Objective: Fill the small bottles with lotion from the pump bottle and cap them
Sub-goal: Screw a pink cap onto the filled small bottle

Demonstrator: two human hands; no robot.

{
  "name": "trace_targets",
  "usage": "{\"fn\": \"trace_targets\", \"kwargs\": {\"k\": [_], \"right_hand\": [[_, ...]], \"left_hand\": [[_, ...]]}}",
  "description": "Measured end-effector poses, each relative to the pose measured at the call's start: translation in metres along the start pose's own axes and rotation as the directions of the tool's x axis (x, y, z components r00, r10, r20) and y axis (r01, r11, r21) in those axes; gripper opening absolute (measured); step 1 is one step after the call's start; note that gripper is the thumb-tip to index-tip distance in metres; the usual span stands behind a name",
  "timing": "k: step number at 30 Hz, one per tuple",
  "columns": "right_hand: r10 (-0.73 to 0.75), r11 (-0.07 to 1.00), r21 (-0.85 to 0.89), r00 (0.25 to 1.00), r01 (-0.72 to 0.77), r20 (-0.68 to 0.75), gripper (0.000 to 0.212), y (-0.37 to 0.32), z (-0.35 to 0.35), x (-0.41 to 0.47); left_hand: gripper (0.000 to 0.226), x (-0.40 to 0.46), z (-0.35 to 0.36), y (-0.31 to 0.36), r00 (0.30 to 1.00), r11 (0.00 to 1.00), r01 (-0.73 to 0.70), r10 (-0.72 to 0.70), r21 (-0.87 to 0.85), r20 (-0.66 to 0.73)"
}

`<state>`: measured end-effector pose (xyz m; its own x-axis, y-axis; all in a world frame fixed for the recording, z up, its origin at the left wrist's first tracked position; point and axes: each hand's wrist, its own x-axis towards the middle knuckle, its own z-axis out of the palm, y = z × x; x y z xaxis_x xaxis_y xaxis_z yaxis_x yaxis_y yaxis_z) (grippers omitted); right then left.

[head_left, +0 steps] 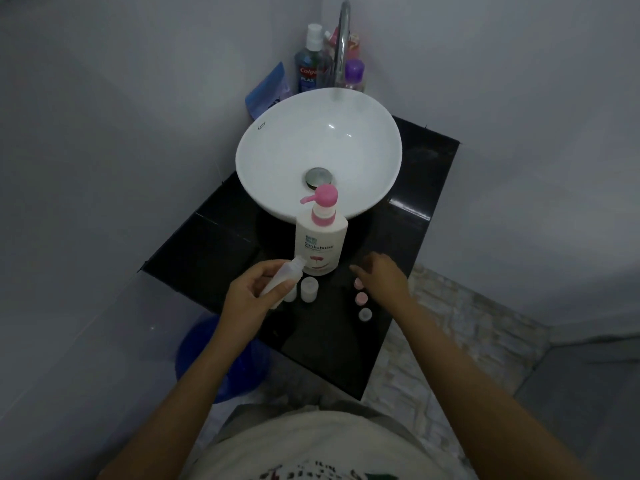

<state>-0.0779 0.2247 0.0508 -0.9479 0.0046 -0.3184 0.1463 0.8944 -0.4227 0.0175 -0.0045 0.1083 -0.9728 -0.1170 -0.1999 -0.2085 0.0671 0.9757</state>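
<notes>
Bathroom corner, grey walls; black countertop [408, 188] carrying a white basin [318, 133], tap [341, 39] and toiletries behind. Pump bottle [320, 239] upright at the basin's near edge, pink pump head [325, 195] on top, spout pointing left. Left hand [247, 292] curled round a small clear bottle [282, 282], uncapped; long axis tilted, open mouth up and to the right, touching or just short of the pump bottle's lower left side, well below the spout. Two more small bottles [308, 289] standing on the counter just right of the held one, one partly hidden behind it. Right hand [381, 277] low over the counter to the right of the pump bottle, fingers loosely spread and slightly bent, gripping nothing; fingertips next to a row of three caps [361, 298], contact not discernible. Decisive relation, by judgement: mouth of held bottle to be raised and brought under the spout, up and slightly rightward; right hand the freer and the better placed for pressing the pump head. No lotion visible in the held bottle; filling apparently not begun.
</notes>
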Motion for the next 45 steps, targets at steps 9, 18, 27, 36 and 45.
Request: {"fn": "trace_targets", "kwargs": {"k": [9, 18, 27, 36, 45], "right_hand": [[0.056, 0.988, -0.151, 0.992, -0.038, 0.115, 0.018, 0.003, 0.025, 0.008], [-0.037, 0.743, 0.669, 0.998, -0.003, 0.046, 0.010, -0.024, -0.023, -0.046], [-0.330, 0.619, 0.765, 0.943, 0.178, 0.048, 0.020, -0.046, -0.062, -0.090], [-0.433, 0.714, 0.609, 0.902, 0.346, -0.005, 0.021, -0.041, -0.072, -0.091], [-0.454, 0.695, 0.642, 0.890, 0.323, 0.045, 0.019, -0.043, -0.074, -0.099]], "left_hand": [[0.025, -0.008, 0.006, 0.000, 0.999, 0.997, 0.033, -0.030, -0.075, 0.041], [0.026, -0.005, 0.004, 0.008, 0.998, 0.995, 0.041, -0.036, -0.095, 0.056], [0.027, -0.007, 0.008, 0.018, 0.987, 0.997, -0.007, 0.018, -0.071, 0.162], [0.027, -0.011, 0.016, 0.027, 0.983, 0.998, -0.060, 0.064, -0.029, 0.174], [0.028, -0.016, 0.016, 0.034, 0.980, 0.995, -0.078, 0.089, -0.070, 0.180]]}}
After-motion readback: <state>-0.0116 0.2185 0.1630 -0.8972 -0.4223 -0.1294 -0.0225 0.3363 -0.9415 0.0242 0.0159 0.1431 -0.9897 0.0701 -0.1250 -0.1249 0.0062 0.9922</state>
